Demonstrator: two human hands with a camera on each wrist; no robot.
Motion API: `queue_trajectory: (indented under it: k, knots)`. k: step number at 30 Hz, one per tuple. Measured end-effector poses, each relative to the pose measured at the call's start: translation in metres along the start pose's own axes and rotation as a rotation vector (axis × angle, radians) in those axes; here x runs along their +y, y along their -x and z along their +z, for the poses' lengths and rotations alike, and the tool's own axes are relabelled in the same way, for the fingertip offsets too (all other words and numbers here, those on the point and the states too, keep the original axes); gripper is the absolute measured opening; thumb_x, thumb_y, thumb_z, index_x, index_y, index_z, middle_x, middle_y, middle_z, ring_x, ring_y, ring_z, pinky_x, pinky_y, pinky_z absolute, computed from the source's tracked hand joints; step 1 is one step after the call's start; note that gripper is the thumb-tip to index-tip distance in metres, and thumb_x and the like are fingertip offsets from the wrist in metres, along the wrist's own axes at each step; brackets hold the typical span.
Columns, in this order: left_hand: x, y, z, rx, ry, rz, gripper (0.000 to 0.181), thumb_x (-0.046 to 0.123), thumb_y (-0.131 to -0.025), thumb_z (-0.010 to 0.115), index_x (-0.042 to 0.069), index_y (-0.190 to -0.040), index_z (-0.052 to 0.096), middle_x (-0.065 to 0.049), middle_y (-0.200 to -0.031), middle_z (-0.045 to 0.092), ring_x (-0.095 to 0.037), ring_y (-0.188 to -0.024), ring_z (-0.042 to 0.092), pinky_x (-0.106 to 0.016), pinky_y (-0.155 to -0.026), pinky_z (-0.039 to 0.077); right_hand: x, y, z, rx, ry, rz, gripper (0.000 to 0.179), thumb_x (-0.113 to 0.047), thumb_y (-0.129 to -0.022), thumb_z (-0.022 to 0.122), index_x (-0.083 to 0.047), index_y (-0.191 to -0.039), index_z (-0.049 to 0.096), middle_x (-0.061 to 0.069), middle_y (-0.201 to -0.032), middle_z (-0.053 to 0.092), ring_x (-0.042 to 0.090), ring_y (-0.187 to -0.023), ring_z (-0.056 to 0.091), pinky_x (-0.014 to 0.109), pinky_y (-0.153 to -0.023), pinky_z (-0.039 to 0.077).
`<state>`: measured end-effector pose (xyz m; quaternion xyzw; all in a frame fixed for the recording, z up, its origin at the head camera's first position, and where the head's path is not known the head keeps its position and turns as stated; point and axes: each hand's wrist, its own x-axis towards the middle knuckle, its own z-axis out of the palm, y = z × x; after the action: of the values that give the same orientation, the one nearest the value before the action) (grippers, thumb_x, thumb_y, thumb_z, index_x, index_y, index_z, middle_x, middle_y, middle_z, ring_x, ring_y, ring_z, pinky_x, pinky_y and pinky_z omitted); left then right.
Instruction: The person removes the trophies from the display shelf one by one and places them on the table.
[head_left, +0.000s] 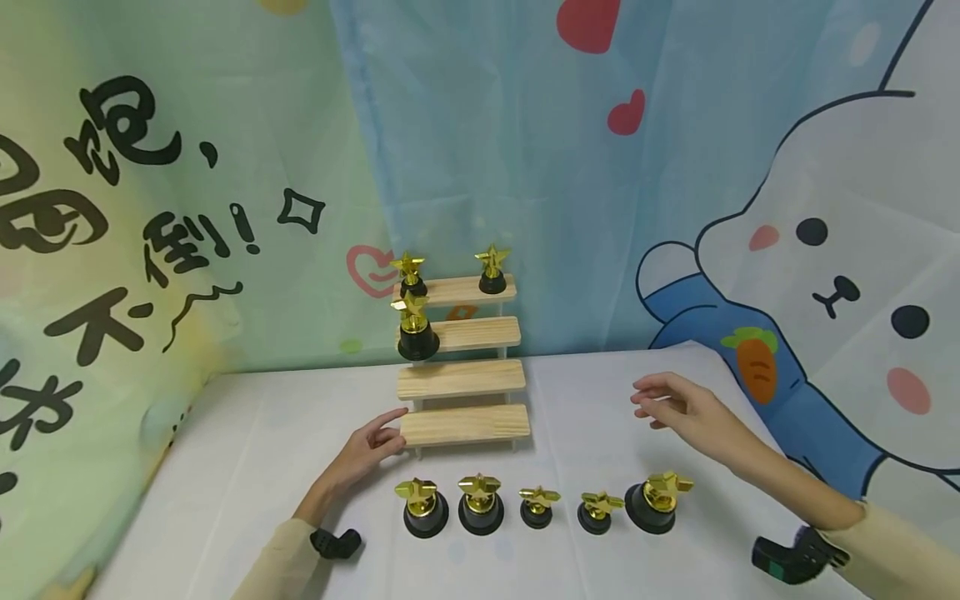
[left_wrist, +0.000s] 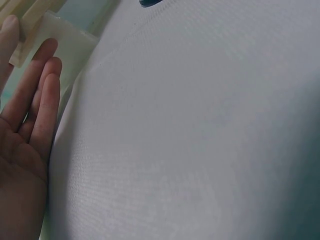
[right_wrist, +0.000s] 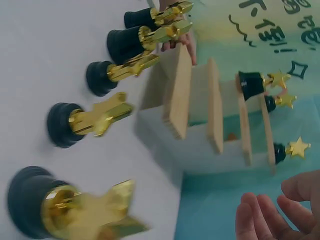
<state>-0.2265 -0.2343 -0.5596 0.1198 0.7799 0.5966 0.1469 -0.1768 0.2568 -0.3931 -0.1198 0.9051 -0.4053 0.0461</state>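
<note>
My left hand (head_left: 363, 457) touches the left end of the lowest board of a four-tier wooden stand (head_left: 465, 425). In the left wrist view its fingers (left_wrist: 47, 100) look straight. My right hand (head_left: 693, 412) hovers right of the stand, fingers loosely bent, holding nothing. Two small gold star trophies stand on the top tier, one at the left end (head_left: 409, 271) and one at the right (head_left: 492, 271). A larger star trophy (head_left: 416, 329) is at the left end of the second tier. The two lower boards carry nothing.
In front of the stand, several star trophies with black bases form a row on the white tablecloth (head_left: 247, 450), from a left one (head_left: 424, 508) to a large right one (head_left: 656, 502). A printed curtain (head_left: 517, 167) hangs behind the table.
</note>
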Motion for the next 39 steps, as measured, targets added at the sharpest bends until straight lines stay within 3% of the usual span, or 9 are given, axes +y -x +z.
queue_trajectory:
  k: [11,19,28,33,39]
  knots:
    - [0.000,0.001,0.000,0.007,-0.020,-0.016,0.059,0.026,-0.095,0.063,0.016,-0.148,0.040,-0.017,-0.117,0.067,-0.006,-0.098,0.065,-0.021,-0.088,0.050,-0.040,-0.062,0.024,-0.079,-0.033,-0.081,0.032,-0.017,-0.098,0.057,0.001,-0.125,0.055,0.021,-0.120,0.062,0.021,-0.093,0.067,0.033,-0.081,0.058]
    - [-0.001,0.001,-0.002,0.020,-0.037,-0.012,0.058,0.027,-0.095,0.063,0.018,-0.147,0.041,-0.017,-0.116,0.068,-0.006,-0.097,0.066,-0.021,-0.088,0.050,-0.073,-0.105,0.048,-0.112,-0.106,-0.077,0.038,-0.023,-0.102,0.050,-0.002,-0.134,0.051,0.020,-0.128,0.058,0.031,-0.108,0.064,0.037,-0.088,0.055]
    - [0.000,0.000,0.000,0.008,-0.010,-0.004,0.058,0.026,-0.095,0.063,0.018,-0.147,0.041,-0.019,-0.117,0.068,-0.007,-0.098,0.066,-0.020,-0.088,0.050,-0.119,-0.148,0.077,-0.149,-0.201,-0.106,0.040,-0.027,-0.102,0.049,-0.008,-0.137,0.050,0.018,-0.130,0.057,0.034,-0.113,0.062,0.043,-0.093,0.053]
    - [0.001,0.000,0.001,0.006,-0.016,0.018,0.058,0.024,-0.096,0.062,0.013,-0.148,0.039,-0.021,-0.118,0.067,-0.004,-0.098,0.066,-0.019,-0.088,0.050,-0.137,-0.165,0.089,-0.138,-0.157,-0.167,0.040,-0.028,-0.102,0.049,-0.006,-0.136,0.051,0.020,-0.123,0.061,0.036,-0.108,0.063,0.048,-0.090,0.053]
    - [0.002,0.002,0.002,0.028,-0.039,0.010,0.057,0.023,-0.095,0.063,0.012,-0.147,0.041,-0.015,-0.114,0.070,-0.003,-0.097,0.066,-0.020,-0.086,0.051,-0.153,-0.183,0.099,-0.143,-0.108,-0.198,0.046,-0.034,-0.103,0.046,-0.008,-0.141,0.048,0.014,-0.131,0.059,0.031,-0.113,0.061,0.043,-0.088,0.055]
